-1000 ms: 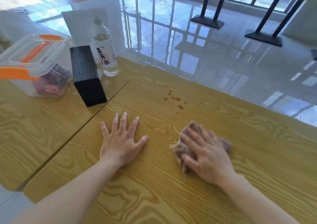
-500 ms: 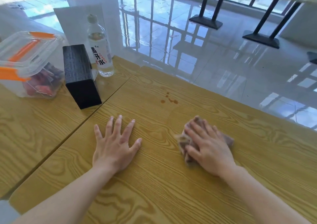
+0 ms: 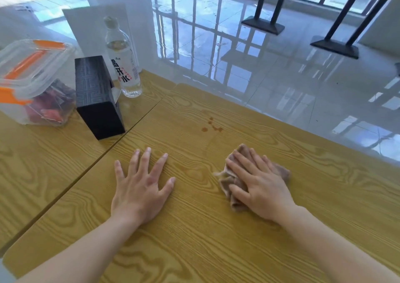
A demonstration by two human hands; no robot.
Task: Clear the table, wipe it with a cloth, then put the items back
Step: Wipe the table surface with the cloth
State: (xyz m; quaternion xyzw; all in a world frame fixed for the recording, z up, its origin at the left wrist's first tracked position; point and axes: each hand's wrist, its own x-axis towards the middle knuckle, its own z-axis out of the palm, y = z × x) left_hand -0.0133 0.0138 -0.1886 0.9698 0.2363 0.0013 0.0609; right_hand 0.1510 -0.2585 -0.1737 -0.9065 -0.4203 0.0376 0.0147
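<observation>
Mid-wipe: pressing cloth (image 3: 226,185) under flat right hand (image 3: 262,189), nothing clenched; left hand (image 3: 138,187) splayed, empty, on table (image 3: 194,239). Next, likely: forward onto brown spots (image 3: 211,126).

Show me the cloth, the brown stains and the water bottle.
cloth (image 3: 231,177): head view, bunched fold at its left edge.
brown stains (image 3: 204,129): head view, leftmost drop on the tabletop.
water bottle (image 3: 124,70): head view, its printed label.
</observation>
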